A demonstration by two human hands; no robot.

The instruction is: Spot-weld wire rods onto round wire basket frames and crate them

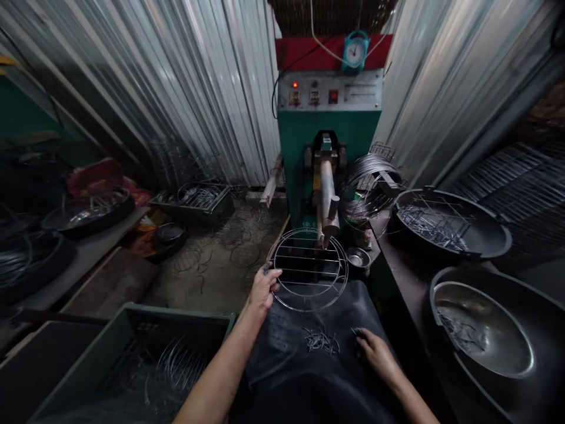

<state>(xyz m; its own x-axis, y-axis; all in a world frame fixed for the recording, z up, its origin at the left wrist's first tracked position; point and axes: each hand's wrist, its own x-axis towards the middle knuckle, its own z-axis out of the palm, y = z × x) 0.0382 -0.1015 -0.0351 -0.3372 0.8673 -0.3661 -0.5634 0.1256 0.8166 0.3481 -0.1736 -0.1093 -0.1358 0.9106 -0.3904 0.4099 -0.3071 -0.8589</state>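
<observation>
My left hand [263,288] grips the left rim of a round wire rack [309,270], holding it flat under the electrode arm [327,197] of a green welding machine [329,129]. My right hand [375,352] rests on a dark cloth [309,365] over my lap. Its fingertips are curled at a small pile of short wire pieces [322,340]. Whether those fingers pinch a piece is hidden.
A green crate [132,359] of wire rings sits at lower left. Two large metal pans [481,335] [450,227] with wire pieces stand on the right bench. A wire coil [368,182] hangs beside the machine, a small metal bowl [358,257] below it. Corrugated metal walls surround.
</observation>
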